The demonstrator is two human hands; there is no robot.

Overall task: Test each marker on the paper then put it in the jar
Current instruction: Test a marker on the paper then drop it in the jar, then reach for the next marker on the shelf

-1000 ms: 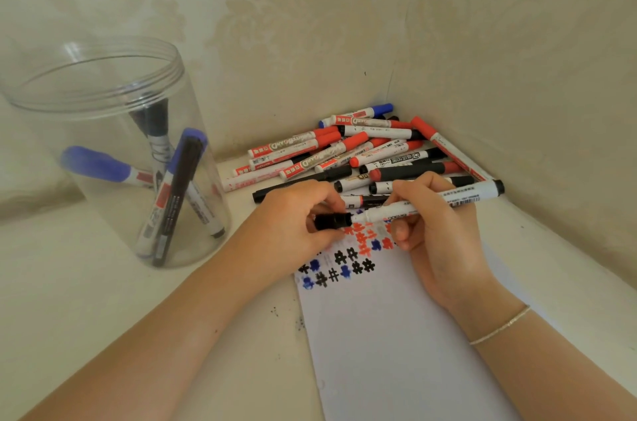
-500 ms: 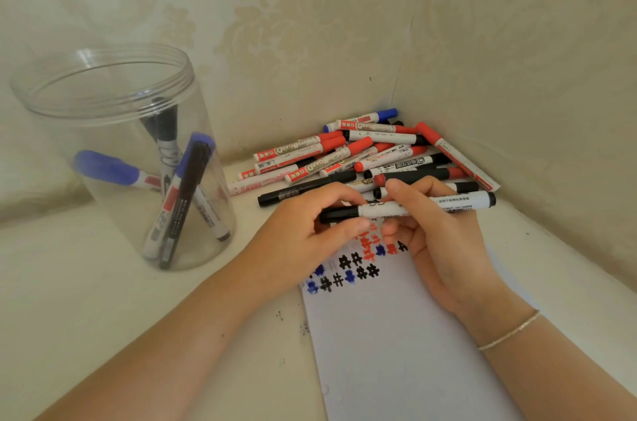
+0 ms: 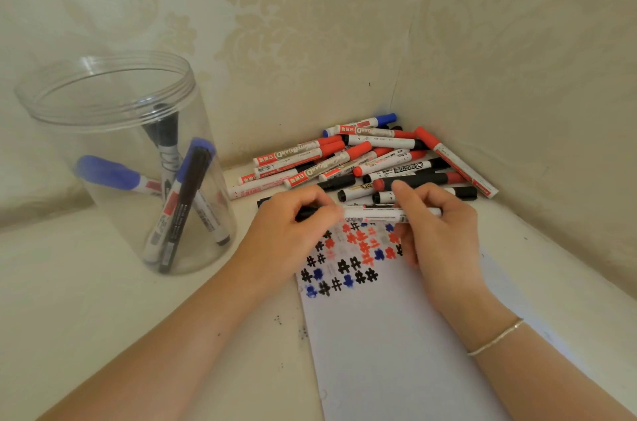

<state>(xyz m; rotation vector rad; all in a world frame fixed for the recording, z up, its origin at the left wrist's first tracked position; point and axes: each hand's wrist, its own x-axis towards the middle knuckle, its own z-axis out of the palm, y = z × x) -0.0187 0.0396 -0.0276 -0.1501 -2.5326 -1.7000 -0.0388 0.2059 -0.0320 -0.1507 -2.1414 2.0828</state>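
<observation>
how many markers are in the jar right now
4 in the jar: a blue-capped one leaning left, a black-capped one at the back, and a blue-capped and dark slim one in front. Others may be hidden.

Two walls (image 3: 344, 24) meeting in a corner, cream wallpaper with a pale raised floral damask pattern, a vertical seam at the corner, an off-white tabletop (image 3: 69, 300) pushed against both walls, a few small dark specks on its surface, soft even light
</observation>
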